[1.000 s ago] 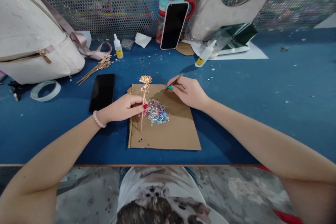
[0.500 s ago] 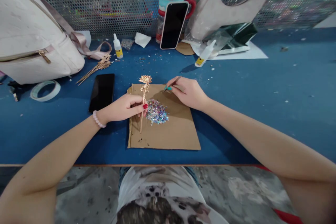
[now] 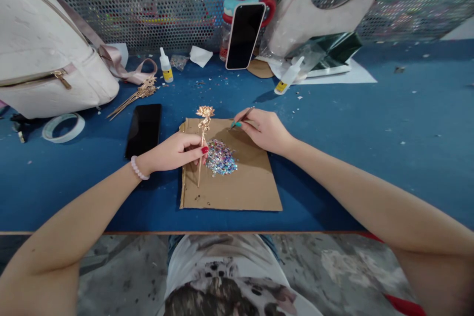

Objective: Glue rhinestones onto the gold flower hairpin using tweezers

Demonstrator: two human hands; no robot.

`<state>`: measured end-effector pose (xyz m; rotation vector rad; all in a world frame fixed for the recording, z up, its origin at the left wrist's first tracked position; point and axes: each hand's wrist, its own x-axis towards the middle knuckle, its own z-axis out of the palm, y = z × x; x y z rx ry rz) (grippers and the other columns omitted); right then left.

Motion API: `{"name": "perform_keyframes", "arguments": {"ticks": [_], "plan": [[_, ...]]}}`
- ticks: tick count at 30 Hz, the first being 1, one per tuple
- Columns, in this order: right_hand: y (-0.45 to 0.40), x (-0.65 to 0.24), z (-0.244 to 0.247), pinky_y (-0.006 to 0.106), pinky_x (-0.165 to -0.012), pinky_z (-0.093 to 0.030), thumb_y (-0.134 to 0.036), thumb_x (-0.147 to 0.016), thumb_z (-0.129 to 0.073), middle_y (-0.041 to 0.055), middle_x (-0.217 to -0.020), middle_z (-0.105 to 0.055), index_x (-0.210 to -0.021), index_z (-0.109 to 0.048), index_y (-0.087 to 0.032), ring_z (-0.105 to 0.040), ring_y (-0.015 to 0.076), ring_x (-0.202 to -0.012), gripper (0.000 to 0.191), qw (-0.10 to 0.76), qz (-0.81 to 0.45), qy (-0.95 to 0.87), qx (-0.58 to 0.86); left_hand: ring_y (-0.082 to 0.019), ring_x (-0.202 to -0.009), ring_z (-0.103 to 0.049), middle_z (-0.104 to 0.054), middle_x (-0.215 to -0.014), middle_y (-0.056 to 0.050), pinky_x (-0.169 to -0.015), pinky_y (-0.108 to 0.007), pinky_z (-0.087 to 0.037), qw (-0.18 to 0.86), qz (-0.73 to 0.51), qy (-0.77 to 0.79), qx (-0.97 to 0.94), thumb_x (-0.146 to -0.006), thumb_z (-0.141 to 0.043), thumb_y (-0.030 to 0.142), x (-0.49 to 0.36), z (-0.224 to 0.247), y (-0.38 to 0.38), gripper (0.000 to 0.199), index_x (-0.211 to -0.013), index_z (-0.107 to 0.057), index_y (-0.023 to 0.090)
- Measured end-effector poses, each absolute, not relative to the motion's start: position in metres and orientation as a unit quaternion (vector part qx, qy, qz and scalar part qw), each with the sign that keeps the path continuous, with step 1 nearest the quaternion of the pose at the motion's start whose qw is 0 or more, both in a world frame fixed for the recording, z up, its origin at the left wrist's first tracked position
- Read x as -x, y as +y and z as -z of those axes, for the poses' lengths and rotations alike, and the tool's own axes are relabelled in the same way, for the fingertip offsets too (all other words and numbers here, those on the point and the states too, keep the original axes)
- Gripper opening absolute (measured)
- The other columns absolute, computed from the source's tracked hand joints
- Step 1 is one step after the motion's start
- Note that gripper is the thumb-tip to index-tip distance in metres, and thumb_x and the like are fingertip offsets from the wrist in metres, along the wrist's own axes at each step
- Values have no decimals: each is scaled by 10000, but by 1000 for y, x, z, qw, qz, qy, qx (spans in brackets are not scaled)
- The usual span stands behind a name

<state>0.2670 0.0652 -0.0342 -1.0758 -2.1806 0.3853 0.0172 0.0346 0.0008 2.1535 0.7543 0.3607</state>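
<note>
Between the thumb and fingers of my left hand (image 3: 181, 152) is the stem of a gold hairpin (image 3: 205, 117) with a flower-shaped head, held upright over the cardboard's left part. My right hand (image 3: 264, 128) pinches thin dark tweezers (image 3: 244, 117), their tip pointing down and left above the cardboard (image 3: 248, 187). A pile of shiny multicoloured sequins (image 3: 222, 157) lies on that sheet between the two hands. Whether the tweezers grip anything is too small to tell.
More gold hairpins (image 3: 137, 95) lie beside a white backpack (image 3: 55, 49). A black phone (image 3: 143, 131) and a tape roll (image 3: 63, 128) are at left. Farther back stand two glue bottles (image 3: 166, 66), a propped phone (image 3: 245, 37) and a cup (image 3: 226, 15); a pale bag (image 3: 314, 15) is behind right.
The tweezers in my right hand have tilted very slightly, the tip shifting a little down and left. My left hand and the hairpin stay in place.
</note>
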Motion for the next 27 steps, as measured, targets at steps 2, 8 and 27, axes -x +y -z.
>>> {"name": "perform_keyframes", "arguments": {"ticks": [2, 8, 27], "plan": [[65, -266, 32, 362, -756, -496, -173, -813, -403, 59, -886, -662, -774, -578, -206, -625, 194, -823, 182, 327, -149, -839, 408, -87, -600, -554, -599, -658, -2, -583, -195, -407, 402, -143, 300, -853, -909, -425, 261, -17, -1, 34, 267, -736, -588, 141], [66, -265, 29, 350, -756, -498, -155, -817, -386, 67, -898, -663, -741, -557, -194, -625, 191, -843, 190, 316, -139, -857, 382, -88, -599, -551, -604, -669, -7, -582, -200, -413, 410, -147, 301, -848, -904, -427, 258, -17, -1, 34, 264, -732, -588, 139], [65, -259, 25, 324, -755, -494, -127, -808, -402, 62, -899, -667, -778, -581, -181, -624, 185, -835, 189, 285, -144, -858, 404, -88, -600, -562, -603, -670, -4, -583, -197, -415, 399, -149, 297, -855, -914, -422, 267, -17, 2, 36, 274, -737, -586, 137]]}}
